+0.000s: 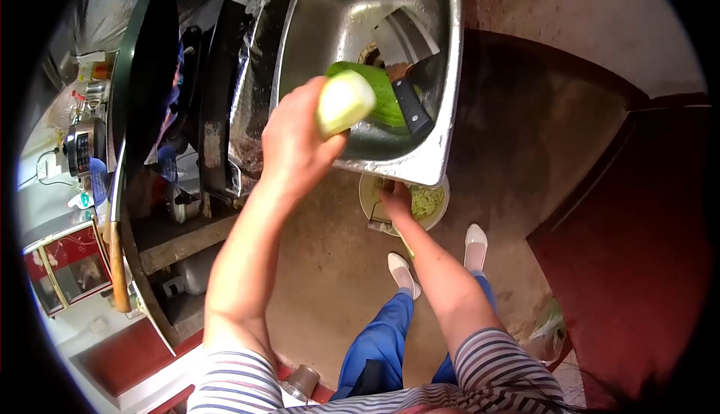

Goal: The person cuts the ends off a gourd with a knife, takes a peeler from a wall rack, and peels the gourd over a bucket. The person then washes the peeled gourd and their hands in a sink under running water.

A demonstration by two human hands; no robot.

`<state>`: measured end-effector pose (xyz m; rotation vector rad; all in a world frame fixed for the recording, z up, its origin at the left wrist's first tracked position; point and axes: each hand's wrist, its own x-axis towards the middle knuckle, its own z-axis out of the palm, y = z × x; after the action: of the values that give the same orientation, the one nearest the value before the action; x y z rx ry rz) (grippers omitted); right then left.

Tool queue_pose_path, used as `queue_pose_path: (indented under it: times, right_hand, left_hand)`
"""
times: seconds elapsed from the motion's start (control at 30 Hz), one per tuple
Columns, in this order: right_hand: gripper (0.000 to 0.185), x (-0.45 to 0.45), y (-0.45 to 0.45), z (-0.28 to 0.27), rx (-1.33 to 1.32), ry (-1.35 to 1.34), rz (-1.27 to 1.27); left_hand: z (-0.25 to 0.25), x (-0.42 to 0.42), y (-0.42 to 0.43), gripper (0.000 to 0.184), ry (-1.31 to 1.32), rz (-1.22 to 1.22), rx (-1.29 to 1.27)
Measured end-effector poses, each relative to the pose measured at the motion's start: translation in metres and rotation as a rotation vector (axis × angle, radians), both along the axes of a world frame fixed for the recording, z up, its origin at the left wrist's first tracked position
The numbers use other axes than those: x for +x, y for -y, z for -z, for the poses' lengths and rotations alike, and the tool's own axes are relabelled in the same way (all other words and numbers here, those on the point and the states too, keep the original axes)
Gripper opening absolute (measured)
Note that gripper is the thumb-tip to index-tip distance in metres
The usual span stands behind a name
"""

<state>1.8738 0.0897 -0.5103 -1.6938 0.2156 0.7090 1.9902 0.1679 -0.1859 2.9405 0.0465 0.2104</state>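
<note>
My left hand (pixel 292 140) is wrapped around a pale, peeled-looking piece of gourd (pixel 346 105), held over the near left part of the metal sink (pixel 448 106). Behind it in the sink is a bright green piece of vegetable (pixel 386 103). A knife with a black handle (pixel 412 106) and a broad blade leans there too. My right hand (pixel 397 201) reaches down at the bucket (pixel 365 198), below the sink's near edge. Pale green shreds (pixel 427 202) lie in the bucket. The right fingertips are in shadow, so their grip does not show.
A dark wok (pixel 150 76) and a long wooden handle (pixel 118 268) stand at the left, above a shelf (pixel 180 249). A rice cooker (pixel 84 148) is farther left. A dark red surface (pixel 637 256) lies at the right. A plastic bag (pixel 550 335) sits on the floor.
</note>
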Motion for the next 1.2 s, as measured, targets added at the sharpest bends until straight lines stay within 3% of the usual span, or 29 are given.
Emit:
queue_pose_path:
  times: [0.07, 0.13, 0.2, 0.27, 0.3, 0.33, 0.4, 0.5, 0.57, 0.67, 0.7, 0.73, 0.77, 0.83, 0.93, 0.97, 1.03, 1.13, 1.17, 1.2]
  right_hand:
    - [0.03, 0.004, 0.012, -0.033, 0.004, -0.05, 0.028]
    - [0.032, 0.0, 0.009, -0.027, -0.034, -0.082, -0.002]
    - [0.037, -0.004, 0.006, -0.02, -0.063, -0.076, -0.013]
    - [0.039, 0.001, 0.011, -0.031, -0.018, -0.097, -0.042]
    - [0.04, 0.003, 0.014, -0.037, -0.01, -0.096, -0.055]
    - [0.04, 0.007, 0.017, -0.045, -0.004, -0.096, -0.067]
    - [0.04, 0.013, 0.024, -0.057, 0.0, -0.106, -0.081]
    - [0.039, 0.007, 0.021, -0.058, -0.011, 0.059, 0.047]
    - [0.04, 0.004, 0.021, -0.053, 0.024, -0.004, 0.034]
    - [0.042, 0.005, 0.016, -0.034, 0.018, 0.003, 0.043]
    - [0.043, 0.001, 0.015, -0.03, -0.012, 0.057, 0.045]
    - [0.05, 0.016, 0.03, -0.05, 0.039, -0.19, -0.135]
    - [0.048, -0.016, 0.004, 0.029, 0.08, -0.272, -0.109]
    - [0.046, 0.002, 0.01, 0.012, 0.05, -0.098, -0.066]
    - [0.045, 0.019, 0.013, -0.021, -0.246, 0.344, -0.085]
    - [0.045, 0.025, 0.011, -0.025, -0.246, 0.344, -0.094]
    - [0.047, 0.031, 0.011, -0.03, -0.25, 0.325, -0.326]
    - [0.05, 0.045, 0.011, -0.062, -0.361, 0.492, -0.53]
    - [0.046, 0.044, 0.011, -0.062, -0.394, 0.707, -0.464]
    - [0.046, 0.043, 0.013, -0.062, -0.392, 0.733, -0.475]
  left_hand:
    - [0.007, 0.023, -0.008, 0.048, -0.249, 0.248, 0.21]
    - [0.03, 0.023, -0.021, 0.046, -0.368, 0.369, 0.456]
    - [0.032, 0.032, -0.02, 0.049, -0.342, 0.443, 0.534]
    - [0.011, 0.056, -0.004, 0.055, -0.864, 0.007, -0.124]
    - [0.016, 0.068, -0.007, 0.063, -0.886, -0.124, -0.093]
    - [0.024, 0.075, -0.011, 0.063, -0.886, -0.124, -0.091]
    - [0.042, 0.086, -0.019, 0.067, -0.474, 0.234, 0.293]
    - [0.067, 0.105, -0.021, 0.083, -0.476, 0.333, 0.323]
    - [0.084, 0.116, -0.022, 0.099, -0.497, 0.391, 0.332]
    - [0.082, 0.127, -0.027, 0.097, -0.461, 0.523, 0.288]
    - [0.08, 0.13, -0.025, 0.097, -0.465, 0.511, 0.289]
    - [0.074, 0.135, -0.019, 0.095, -0.588, 0.522, 0.318]
    - [0.064, 0.138, -0.016, 0.093, -0.708, 0.51, 0.366]
    - [0.062, 0.134, -0.012, 0.086, -0.665, 0.533, 0.431]
    - [0.049, 0.128, -0.008, 0.083, -0.57, 0.478, 0.621]
    - [0.042, 0.125, -0.011, 0.083, -0.574, 0.47, 0.617]
    - [0.029, 0.114, -0.017, 0.079, -0.399, 0.439, 0.857]
    - [0.01, 0.088, -0.026, 0.076, -0.239, 0.232, 0.939]
    - [0.01, 0.077, -0.031, 0.077, -0.192, 0.153, 0.843]
    - [-0.002, 0.064, -0.028, 0.078, -0.21, 0.099, 0.758]
